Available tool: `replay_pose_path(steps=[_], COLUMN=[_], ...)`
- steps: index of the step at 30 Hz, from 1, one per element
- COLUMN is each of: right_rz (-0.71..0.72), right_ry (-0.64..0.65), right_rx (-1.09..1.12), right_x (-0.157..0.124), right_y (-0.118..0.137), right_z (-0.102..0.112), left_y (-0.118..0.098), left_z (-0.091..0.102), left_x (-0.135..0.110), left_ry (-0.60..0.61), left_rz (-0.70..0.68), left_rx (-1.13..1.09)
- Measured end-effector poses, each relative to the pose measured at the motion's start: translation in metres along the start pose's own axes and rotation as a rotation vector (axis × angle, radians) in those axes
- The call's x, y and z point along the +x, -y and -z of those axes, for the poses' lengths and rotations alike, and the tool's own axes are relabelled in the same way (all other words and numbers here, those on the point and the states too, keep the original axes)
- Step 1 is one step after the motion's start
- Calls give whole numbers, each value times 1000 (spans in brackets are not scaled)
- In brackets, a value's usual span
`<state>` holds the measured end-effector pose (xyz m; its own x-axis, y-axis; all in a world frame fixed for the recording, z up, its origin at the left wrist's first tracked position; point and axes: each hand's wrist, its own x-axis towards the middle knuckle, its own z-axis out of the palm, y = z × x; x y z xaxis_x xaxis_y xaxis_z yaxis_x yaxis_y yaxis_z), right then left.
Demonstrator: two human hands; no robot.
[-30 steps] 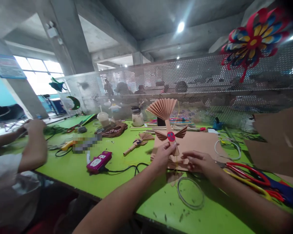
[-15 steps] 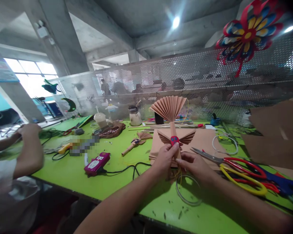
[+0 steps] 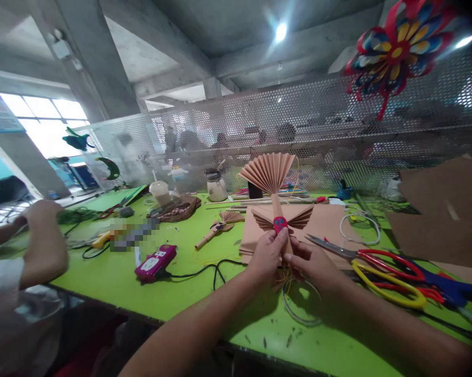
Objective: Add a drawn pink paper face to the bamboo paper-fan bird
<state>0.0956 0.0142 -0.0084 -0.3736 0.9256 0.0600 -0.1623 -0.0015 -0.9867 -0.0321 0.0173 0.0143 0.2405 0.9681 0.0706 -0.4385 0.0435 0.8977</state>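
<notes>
Both hands grip a brown folded-paper figure point(image 3: 275, 205), held upright over the table. It has a pleated fan on top, two small pleated wings and a red patch with blue marks at its middle. My left hand point(image 3: 267, 254) pinches it just below the red patch, thumb in front. Lower on the stem, my right hand point(image 3: 307, 262) closes on it from the right. Yellow thread hangs by the fingers. A pale wire ring point(image 3: 298, 319) lies under the hands. Behind them is a stack of brown paper point(image 3: 330, 220).
Scissors point(image 3: 353, 254) with red and yellow handles lie right of my right hand. A similar paper figure point(image 3: 220, 229) and a purple power strip point(image 3: 156, 263) with black cord are at left. Another person's arm point(image 3: 45, 241) rests at far left. Mesh partition point(image 3: 318, 125) stands behind.
The whole view has shifted slightly. Both hands keep their hold on the paper figure, which stays nearly in the same place.
</notes>
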Motion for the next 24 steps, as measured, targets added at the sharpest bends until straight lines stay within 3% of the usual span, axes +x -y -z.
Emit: replay_pose_path(steps=[9, 17, 24], right_rz=[-14, -54, 105], right_ry=[28, 59, -236], right_rx=[67, 14, -186], right_x=[-2, -8, -7], right_y=[-6, -2, -1], right_z=[6, 3, 8], left_y=[-2, -3, -7], left_z=[0, 5, 12], left_x=[-5, 3, 9], left_ry=[102, 16, -86], left_rz=[94, 55, -31], left_rx=[-33, -69, -65])
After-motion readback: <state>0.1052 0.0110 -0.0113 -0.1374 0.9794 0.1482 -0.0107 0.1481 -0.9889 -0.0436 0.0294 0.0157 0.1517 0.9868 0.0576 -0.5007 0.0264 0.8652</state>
